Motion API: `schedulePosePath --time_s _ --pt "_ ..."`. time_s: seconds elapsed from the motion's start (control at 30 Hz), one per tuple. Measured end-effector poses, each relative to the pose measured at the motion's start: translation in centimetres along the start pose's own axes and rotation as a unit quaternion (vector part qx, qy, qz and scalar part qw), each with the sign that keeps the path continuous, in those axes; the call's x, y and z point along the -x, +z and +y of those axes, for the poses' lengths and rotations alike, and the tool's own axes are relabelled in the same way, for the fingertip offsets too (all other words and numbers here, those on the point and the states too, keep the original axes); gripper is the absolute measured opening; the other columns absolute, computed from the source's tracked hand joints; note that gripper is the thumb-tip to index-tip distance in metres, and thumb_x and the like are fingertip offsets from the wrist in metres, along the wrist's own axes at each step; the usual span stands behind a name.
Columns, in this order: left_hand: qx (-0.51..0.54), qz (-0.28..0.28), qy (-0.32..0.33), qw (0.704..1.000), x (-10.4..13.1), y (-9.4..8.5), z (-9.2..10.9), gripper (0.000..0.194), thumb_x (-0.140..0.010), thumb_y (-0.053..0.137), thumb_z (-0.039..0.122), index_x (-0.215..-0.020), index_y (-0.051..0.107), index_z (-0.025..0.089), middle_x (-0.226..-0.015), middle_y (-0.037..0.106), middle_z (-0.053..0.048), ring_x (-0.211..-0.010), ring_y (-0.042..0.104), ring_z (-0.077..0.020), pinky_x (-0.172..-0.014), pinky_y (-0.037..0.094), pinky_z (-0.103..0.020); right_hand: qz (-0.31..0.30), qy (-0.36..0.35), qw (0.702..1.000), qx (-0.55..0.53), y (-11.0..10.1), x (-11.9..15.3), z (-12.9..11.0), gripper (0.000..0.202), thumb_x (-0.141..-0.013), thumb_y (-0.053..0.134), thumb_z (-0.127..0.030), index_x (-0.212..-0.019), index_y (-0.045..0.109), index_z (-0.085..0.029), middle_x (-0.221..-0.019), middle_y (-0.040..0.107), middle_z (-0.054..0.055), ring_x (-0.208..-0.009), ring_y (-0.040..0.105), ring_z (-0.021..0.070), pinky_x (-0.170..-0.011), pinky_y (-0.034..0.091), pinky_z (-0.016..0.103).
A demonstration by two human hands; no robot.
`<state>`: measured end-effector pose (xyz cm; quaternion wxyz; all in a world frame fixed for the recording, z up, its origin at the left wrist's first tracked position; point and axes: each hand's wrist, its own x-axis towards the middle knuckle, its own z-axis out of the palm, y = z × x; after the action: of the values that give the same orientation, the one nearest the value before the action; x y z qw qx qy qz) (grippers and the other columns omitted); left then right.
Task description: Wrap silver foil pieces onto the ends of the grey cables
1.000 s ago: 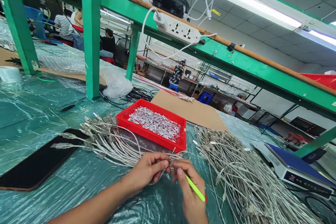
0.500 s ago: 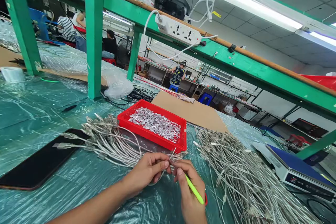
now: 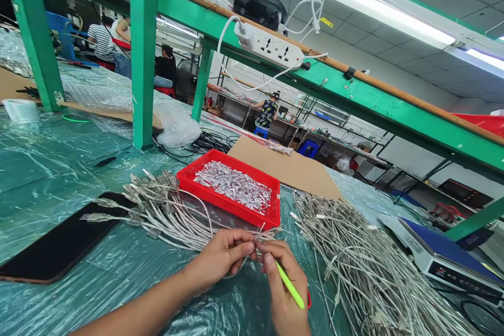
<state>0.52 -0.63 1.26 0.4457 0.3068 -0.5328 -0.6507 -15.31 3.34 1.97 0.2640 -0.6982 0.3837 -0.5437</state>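
My left hand point(image 3: 226, 253) is closed in a pinch on the end of a thin grey cable, part of which curves below the fingers. Against its fingertips, my right hand point(image 3: 285, 278) is closed around a slim tool with a neon yellow-green handle point(image 3: 290, 286); a bit of red shows beside the palm. Fingers hide the tool's working end, so its kind is unclear. Just beyond the hands sits a red tray point(image 3: 228, 206) full of small silvery metal pieces point(image 3: 236, 184). A bundle of clear-sheathed USB cables point(image 3: 173, 215) lies left of the tray, partly behind my left hand.
A large pile of grey cables point(image 3: 366, 262) spreads to the right, beside a scale point(image 3: 441, 252). A black phone point(image 3: 59, 247) lies at left, under some USB plugs. Cardboard point(image 3: 283, 165) lies behind the tray. Green shelf posts point(image 3: 142, 63) rise from the table; a power strip point(image 3: 271, 46) hangs above.
The view has shifted very slightly. Both hands stay together in the same place with the same hold.
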Motion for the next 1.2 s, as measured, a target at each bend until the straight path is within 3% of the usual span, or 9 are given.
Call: schedulePosePath --time_s 0.2,0.43,0.63,0.87,1.03,1.2 --pt "-0.003 0.006 -0.002 1.0 0.03 -0.07 -0.02 0.039 -0.077 0.068 0.048 -0.087 0.066 0.01 -0.073 0.064 -0.003 -0.043 0.039 -0.0044 -0.042 0.027 -0.019 0.01 0.006 1.0 0.001 -0.21 -0.09 0.41 0.016 -0.097 0.048 -0.024 -0.095 0.064 -0.023 -0.086 0.061 0.001 -0.077 0.06 0.0156 -0.071 0.048 0.028" --pt "-0.01 0.002 0.002 1.0 -0.01 -0.09 0.01 0.039 -0.079 0.067 0.049 -0.087 0.066 0.011 -0.074 0.062 -0.002 -0.044 0.039 -0.0046 -0.042 0.026 -0.019 0.009 -0.03 0.998 0.051 0.03 -0.13 0.04 0.019 -0.096 0.047 -0.019 -0.105 0.063 -0.025 -0.105 0.063 0.004 -0.098 0.061 0.018 -0.085 0.049 0.032" --pt "-0.009 0.026 -0.003 1.0 -0.1 -0.01 0.03 0.04 -0.075 0.07 0.051 -0.08 0.064 0.012 -0.057 0.05 0.004 -0.042 0.035 -0.005 -0.042 0.023 -0.019 -0.037 -0.048 0.998 0.028 0.17 0.29 0.07 0.022 -0.095 0.048 -0.015 -0.108 0.062 -0.026 -0.107 0.063 0.003 -0.102 0.06 0.0178 -0.091 0.048 0.034" --pt "-0.009 0.018 -0.002 1.0 -0.13 -0.05 -0.11 0.039 -0.077 0.068 0.048 -0.088 0.066 0.011 -0.071 0.061 -0.001 -0.044 0.038 -0.0048 -0.042 0.025 -0.019 -0.016 -0.044 0.998 0.042 -0.14 -0.04 -0.06 0.019 -0.095 0.048 -0.016 -0.103 0.063 -0.024 -0.098 0.063 0.004 -0.092 0.062 0.0175 -0.081 0.05 0.031" --pt "-0.016 0.015 -0.008 1.0 -0.16 0.03 -0.08 0.041 -0.077 0.068 0.05 -0.086 0.066 0.01 -0.073 0.063 -0.003 -0.043 0.039 -0.0047 -0.042 0.026 -0.019 0.015 -0.05 0.996 0.076 -0.02 -0.24 -0.26 0.022 -0.095 0.047 -0.014 -0.106 0.063 -0.024 -0.105 0.063 0.006 -0.1 0.061 0.0186 -0.087 0.05 0.033" --pt "-0.001 0.032 -0.009 0.999 -0.15 0.13 -0.14 0.044 -0.072 0.072 0.052 -0.084 0.065 0.01 -0.063 0.055 0.001 -0.042 0.037 -0.0048 -0.041 0.024 -0.018 -0.026 -0.079 0.994 0.072 0.12 0.11 -0.14 0.027 -0.094 0.047 -0.011 -0.113 0.06 -0.024 -0.111 0.061 0.006 -0.105 0.06 0.0191 -0.092 0.048 0.035"
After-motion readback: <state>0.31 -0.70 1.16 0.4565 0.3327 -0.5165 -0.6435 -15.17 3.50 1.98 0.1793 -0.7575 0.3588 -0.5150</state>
